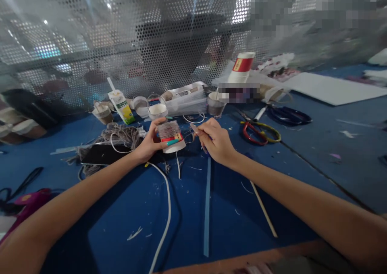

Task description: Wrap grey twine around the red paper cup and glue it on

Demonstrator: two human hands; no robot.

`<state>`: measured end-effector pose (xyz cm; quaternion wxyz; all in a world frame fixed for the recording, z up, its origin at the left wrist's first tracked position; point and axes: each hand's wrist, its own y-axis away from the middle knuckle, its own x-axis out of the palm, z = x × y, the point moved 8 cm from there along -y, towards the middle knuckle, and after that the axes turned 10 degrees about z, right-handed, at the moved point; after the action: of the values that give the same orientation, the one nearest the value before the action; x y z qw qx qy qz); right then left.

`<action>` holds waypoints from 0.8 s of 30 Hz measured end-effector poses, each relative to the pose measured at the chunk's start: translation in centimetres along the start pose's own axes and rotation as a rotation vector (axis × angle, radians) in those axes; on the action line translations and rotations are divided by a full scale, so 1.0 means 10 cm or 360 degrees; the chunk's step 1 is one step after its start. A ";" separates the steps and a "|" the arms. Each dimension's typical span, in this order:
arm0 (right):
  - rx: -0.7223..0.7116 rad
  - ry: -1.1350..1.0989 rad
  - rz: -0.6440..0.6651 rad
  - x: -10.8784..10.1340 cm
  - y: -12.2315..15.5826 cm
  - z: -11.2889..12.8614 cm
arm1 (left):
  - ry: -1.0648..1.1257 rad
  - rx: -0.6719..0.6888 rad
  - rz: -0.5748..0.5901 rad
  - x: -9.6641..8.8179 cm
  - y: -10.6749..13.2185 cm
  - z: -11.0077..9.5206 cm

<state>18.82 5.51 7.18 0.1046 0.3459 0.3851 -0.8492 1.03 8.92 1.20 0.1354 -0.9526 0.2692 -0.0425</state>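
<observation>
My left hand (148, 144) is wrapped around a paper cup (175, 147) from its left side, the thumb lying across the front. Grey yarn (168, 129) is wound in many turns around the cup, above a red printed band. A short pale strand (178, 167) hangs below the cup's rim. To the right of the cup, my right hand (217, 141) is closed in a pinch, apart from the cup. Thin dark strands show near its fingertips, but what the fingers hold is too small to make out.
A heap of grey yarn (121, 133) and a dark phone (102, 154) lie left. A white cable (168, 209), a blue strip (207, 209) and a wooden stick (264, 210) lie in front. Behind stand a drink carton (122, 107), cups (215, 104) and scissors (255, 132).
</observation>
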 end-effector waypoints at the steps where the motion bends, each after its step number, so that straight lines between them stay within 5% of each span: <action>1: -0.0006 -0.0009 -0.0016 -0.01 0.00 0.00 | 0.0017 -0.0022 0.0022 0.01 0.00 0.01; 8: -0.0062 -0.0060 -0.0145 -0.08 0.01 -0.02 | 0.0064 -0.0093 0.0187 0.09 -0.03 0.04; 15: -0.0072 0.0017 -0.0153 -0.12 0.04 0.07 | 0.0488 -0.0184 0.0050 0.15 0.00 0.02; 24: -0.0171 0.0160 -0.0055 -0.04 0.09 0.22 | 0.0809 -0.0240 0.0103 0.23 -0.02 0.31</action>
<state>18.37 3.29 7.94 0.0887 0.3754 0.4408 -0.8105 3.56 8.60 -1.66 -0.0066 -0.9097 0.3272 -0.2557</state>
